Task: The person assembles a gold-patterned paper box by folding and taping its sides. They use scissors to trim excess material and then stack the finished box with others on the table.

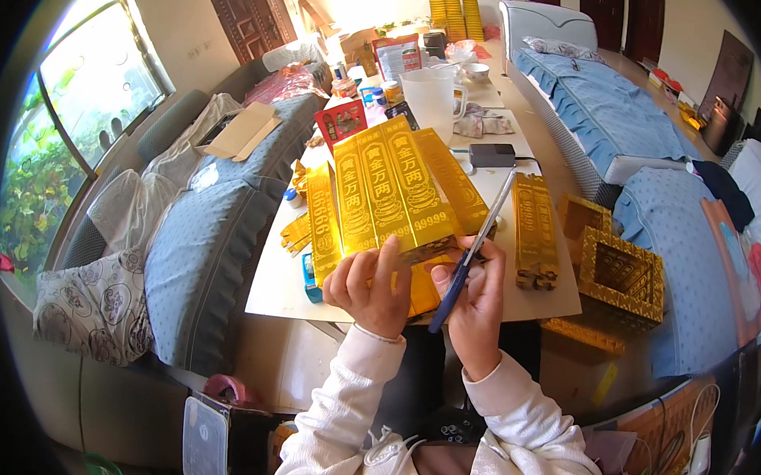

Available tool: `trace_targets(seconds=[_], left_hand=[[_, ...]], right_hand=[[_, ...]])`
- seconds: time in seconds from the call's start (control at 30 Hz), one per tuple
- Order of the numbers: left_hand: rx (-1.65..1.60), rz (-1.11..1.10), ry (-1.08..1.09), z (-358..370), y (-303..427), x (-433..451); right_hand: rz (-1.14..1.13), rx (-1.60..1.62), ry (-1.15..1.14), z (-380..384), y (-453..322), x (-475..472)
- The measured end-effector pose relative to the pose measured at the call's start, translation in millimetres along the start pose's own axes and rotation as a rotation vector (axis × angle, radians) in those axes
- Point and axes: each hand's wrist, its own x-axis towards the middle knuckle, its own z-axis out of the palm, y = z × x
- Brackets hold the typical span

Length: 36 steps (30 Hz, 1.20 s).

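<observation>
In front of me a gold cardboard panel with embossed strips of writing is tilted up over the table. My left hand grips its near edge, with the index finger lying on its face. My right hand holds a long metal-bladed tool with a dark blue handle, slanting up to the right; whether it is a knife or scissors I cannot tell. The right fingertips are close to the panel's near right corner. More gold pieces lie beneath and beside it, including a narrow one on the left.
On the white table a stack of gold strips lies to the right. Behind the panel stand a plastic jug and a black adapter. Gold boxes sit low at the right. Blue-covered sofas flank the table.
</observation>
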Motion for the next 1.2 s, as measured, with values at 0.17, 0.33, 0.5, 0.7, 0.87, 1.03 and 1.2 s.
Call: trace_targets(seconds=[0.17,0.33,0.5,0.7,0.87,1.03,1.2], left_hand=[[0.015,0.021,0.002,0.2,-2.4,-2.5],[0.036,0.037,0.003,5.0,5.2,-0.5],[0.004,0.021,-0.029,-3.4,5.1,-2.1],[-0.088,0.063,-0.081,-6.9,5.3,-1.8],[-0.179,0.087,-0.103,-11.1,-5.3,-1.5],[-0.198,0.120,-0.078,-7.6,-6.4,-3.9],[-0.316,0.062,-0.150,-16.0,-7.9,-1.1]], right_hand=[[0.008,-0.045,0.038,0.3,-2.2,3.7],[0.026,0.051,0.210,13.9,14.2,5.9],[0.014,0.251,0.267,44.8,19.3,4.2],[0.033,0.264,0.420,50.9,36.5,14.7],[0.124,0.120,0.483,55.8,29.7,16.2],[0.162,0.094,0.531,61.9,21.0,21.8],[0.105,-0.013,0.579,63.4,25.8,26.2]])
